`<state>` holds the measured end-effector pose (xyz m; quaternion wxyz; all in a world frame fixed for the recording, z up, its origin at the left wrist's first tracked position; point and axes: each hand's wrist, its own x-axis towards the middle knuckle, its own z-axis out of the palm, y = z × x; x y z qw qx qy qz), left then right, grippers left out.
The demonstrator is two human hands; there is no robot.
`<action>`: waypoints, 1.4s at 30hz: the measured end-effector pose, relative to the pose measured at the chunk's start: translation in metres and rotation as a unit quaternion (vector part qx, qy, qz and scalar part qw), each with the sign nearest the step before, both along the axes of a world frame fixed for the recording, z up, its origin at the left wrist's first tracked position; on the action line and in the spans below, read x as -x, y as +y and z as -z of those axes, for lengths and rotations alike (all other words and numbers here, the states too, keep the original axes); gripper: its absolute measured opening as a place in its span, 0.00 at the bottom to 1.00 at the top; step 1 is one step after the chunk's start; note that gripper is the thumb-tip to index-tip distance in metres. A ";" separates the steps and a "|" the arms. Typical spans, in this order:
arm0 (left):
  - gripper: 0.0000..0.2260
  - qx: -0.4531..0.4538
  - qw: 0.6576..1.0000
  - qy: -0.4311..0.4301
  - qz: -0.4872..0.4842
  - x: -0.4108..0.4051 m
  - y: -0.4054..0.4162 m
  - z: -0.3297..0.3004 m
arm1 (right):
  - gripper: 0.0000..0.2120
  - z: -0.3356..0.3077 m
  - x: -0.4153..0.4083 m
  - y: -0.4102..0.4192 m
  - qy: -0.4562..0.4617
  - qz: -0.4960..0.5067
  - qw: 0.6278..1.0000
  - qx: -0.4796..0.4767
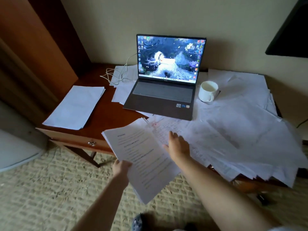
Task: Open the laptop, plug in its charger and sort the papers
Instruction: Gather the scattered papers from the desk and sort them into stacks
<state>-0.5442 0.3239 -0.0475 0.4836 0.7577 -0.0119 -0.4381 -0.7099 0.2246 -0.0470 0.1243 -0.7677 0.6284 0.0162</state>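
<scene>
The laptop (164,80) stands open on the wooden desk (103,114) with its screen lit. A white charger cable (116,75) coils behind its left side and runs to the laptop's left edge. My left hand (121,167) grips the near edge of a stack of printed papers (141,157), held over the desk's front edge. My right hand (178,145) reaches out flat with straight fingers over the loose papers (241,130) that cover the desk's right half. A neat pile of sheets (75,106) lies at the desk's left end.
A white mug (208,91) stands just right of the laptop on the papers. More sheets (123,90) lie under the laptop's left side. A desk drawer with a metal knob (91,143) faces me. Patterned carpet (50,189) lies below; a wooden cabinet (33,47) stands left.
</scene>
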 end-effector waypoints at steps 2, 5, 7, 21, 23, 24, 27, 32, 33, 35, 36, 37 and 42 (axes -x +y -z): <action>0.13 0.004 1.000 0.009 0.000 0.000 0.002 0.004 | 0.39 0.019 0.009 0.006 0.042 0.023 0.991 -0.127; 0.11 0.012 0.999 0.031 0.015 0.001 0.004 0.006 | 0.39 0.029 0.010 0.014 0.084 0.039 0.984 -0.154; 0.09 0.018 0.999 0.036 0.022 0.002 0.005 0.006 | 0.26 0.022 0.009 0.013 0.078 0.040 0.991 -0.098; 0.07 0.053 0.992 0.109 0.029 -0.002 0.002 -0.001 | 0.18 -0.054 -0.021 0.007 0.159 -0.094 0.982 -0.023; 0.05 0.054 0.989 0.132 0.030 -0.005 0.002 -0.002 | 0.18 -0.056 -0.029 0.014 0.162 -0.092 0.982 -0.032; 0.04 0.053 0.988 0.141 0.030 -0.007 0.003 -0.002 | 0.19 -0.057 -0.035 0.019 0.159 -0.090 0.982 -0.037; 0.07 0.065 0.983 0.171 0.034 -0.013 0.005 -0.001 | 0.18 -0.061 -0.060 0.038 0.122 -0.112 0.985 -0.046; 0.09 0.086 0.974 0.206 0.035 -0.025 0.012 -0.005 | 0.12 -0.062 -0.108 0.065 0.093 -0.154 0.983 -0.030; 0.10 0.093 0.972 0.214 0.037 -0.028 0.013 -0.006 | 0.12 -0.060 -0.112 0.067 0.090 -0.147 0.984 -0.036; 0.11 0.103 0.971 0.213 0.038 -0.033 0.014 -0.009 | 0.13 -0.054 -0.117 0.070 0.088 -0.146 0.984 -0.054; 0.09 0.110 0.969 0.221 0.035 -0.037 0.014 -0.007 | 0.14 -0.050 -0.120 0.071 0.088 -0.148 0.983 -0.067; 0.09 0.124 0.963 0.239 0.027 -0.041 0.015 -0.004 | 0.14 -0.047 -0.122 0.074 0.084 -0.147 0.982 -0.081; 0.14 0.174 0.932 0.319 -0.001 -0.055 0.025 0.010 | 0.12 -0.037 -0.132 0.075 0.078 -0.123 0.982 -0.121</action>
